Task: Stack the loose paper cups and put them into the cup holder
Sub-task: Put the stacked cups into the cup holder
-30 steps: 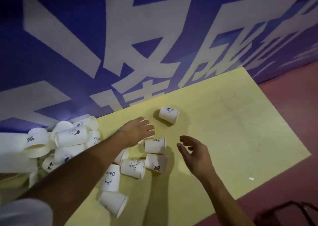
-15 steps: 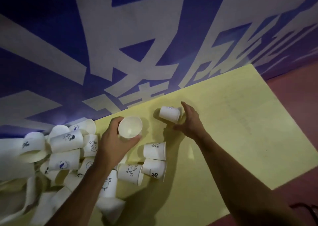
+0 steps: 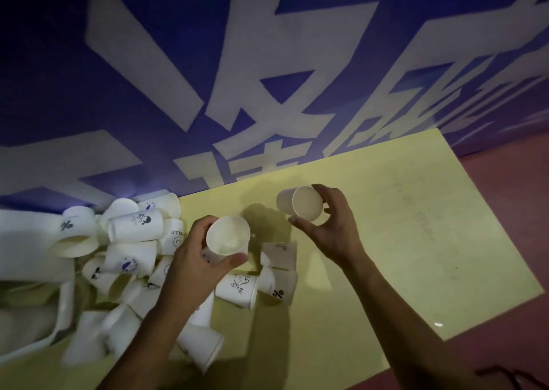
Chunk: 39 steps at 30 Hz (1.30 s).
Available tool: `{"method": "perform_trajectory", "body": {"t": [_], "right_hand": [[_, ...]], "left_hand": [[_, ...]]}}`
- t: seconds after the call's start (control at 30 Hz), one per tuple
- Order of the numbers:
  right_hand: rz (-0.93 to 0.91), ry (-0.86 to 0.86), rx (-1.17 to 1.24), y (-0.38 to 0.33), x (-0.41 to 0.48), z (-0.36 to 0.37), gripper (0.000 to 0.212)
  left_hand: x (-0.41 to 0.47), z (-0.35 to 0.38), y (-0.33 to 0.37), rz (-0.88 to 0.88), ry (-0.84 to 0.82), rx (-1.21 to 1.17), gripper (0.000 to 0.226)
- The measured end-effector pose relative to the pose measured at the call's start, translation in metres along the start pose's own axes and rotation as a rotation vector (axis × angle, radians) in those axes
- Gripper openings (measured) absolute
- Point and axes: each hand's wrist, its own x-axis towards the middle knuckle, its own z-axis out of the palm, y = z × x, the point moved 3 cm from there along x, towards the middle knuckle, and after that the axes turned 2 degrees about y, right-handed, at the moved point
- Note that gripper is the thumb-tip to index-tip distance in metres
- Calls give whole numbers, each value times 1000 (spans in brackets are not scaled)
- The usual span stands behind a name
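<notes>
My left hand holds a white paper cup with its mouth tipped toward me, above the yellow table. My right hand grips a second white paper cup, lifted off the table, mouth also facing me. The two cups are apart, about a hand's width between them. Several loose printed cups lie on their sides below my hands, among them one with a "Hi" drawing and one with a "%" mark. A pile of cups fills the left side. I cannot make out a cup holder.
A blue banner with large white characters stands along the table's far edge. A white curved object lies at the far left among the cups. Red floor shows beyond the table's right edge.
My right hand has picked up the cup that lay near the banner and lifted it. My left hand keeps its cup and has moved slightly toward the right hand.
</notes>
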Motion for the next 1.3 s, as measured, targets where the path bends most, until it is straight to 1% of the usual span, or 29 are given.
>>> {"method": "perform_trajectory", "body": {"t": [0.1, 0.23, 0.4, 0.5, 0.7, 0.83, 0.97, 1.03, 1.17, 1.3], "right_hand": [[5, -2, 49, -52, -25, 7, 80], [-4, -45, 122, -110, -61, 42, 79], [-61, -101, 178, -181, -110, 109, 78], [-90, -141, 195, -224, -142, 152, 74], [-83, -162, 207, -286, -192, 226, 67], [-89, -188, 183, -310, -207, 256, 64], [-87, -182, 160, -321, -214, 268, 65], [-79, -168, 143, -323, -214, 269, 67], [-44, -132, 139, -323, -212, 268, 76], [-16, -112, 144, -323, -212, 267, 73]], "left_hand": [[-16, -24, -11, 21, 18, -42, 70], [-48, -76, -26, 79, 86, -78, 63], [-97, -162, -55, 121, 142, -126, 69], [-126, -215, -85, 125, 169, -96, 69], [-161, -292, -138, 124, 211, -68, 68], [-167, -322, -161, 122, 264, -77, 73], [-158, -336, -179, 100, 316, -92, 79], [-148, -337, -185, 84, 305, -90, 78], [-131, -330, -192, 93, 261, -16, 79], [-119, -323, -201, 103, 223, 31, 75]]}}
